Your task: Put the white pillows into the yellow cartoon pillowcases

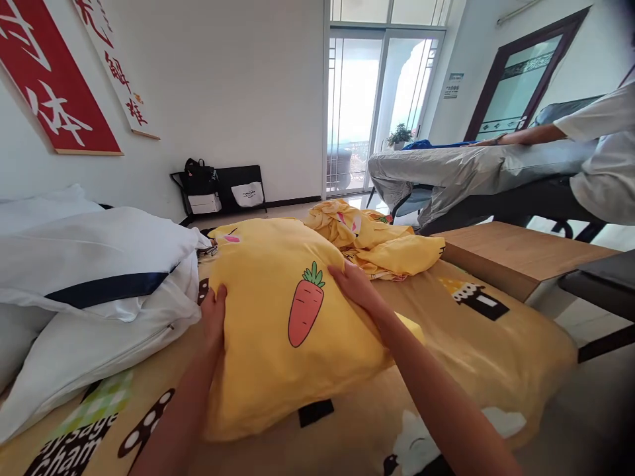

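Observation:
A plump yellow pillow [258, 330] with a carrot print lies in front of me on the tan patterned bedsheet [476, 363]. At its left side, my left hand [213, 314] grips the edge, thumb on top and the other fingers mostly hidden. My right hand [354, 284] holds the opposite side near the upper right, its thumb pressed into the fabric by the carrot leaves. Just beyond the pillow is a crumpled yellow cloth [377, 238] with similar prints.
White pillows [99, 264] are piled at the left. A wooden cabinet [510, 251] adjoins the bed on the right. Behind it, a person in a white top [605, 139] reaches over a bed with a grey cover [466, 168]. A black rack [238, 185] with bags stands by the wall.

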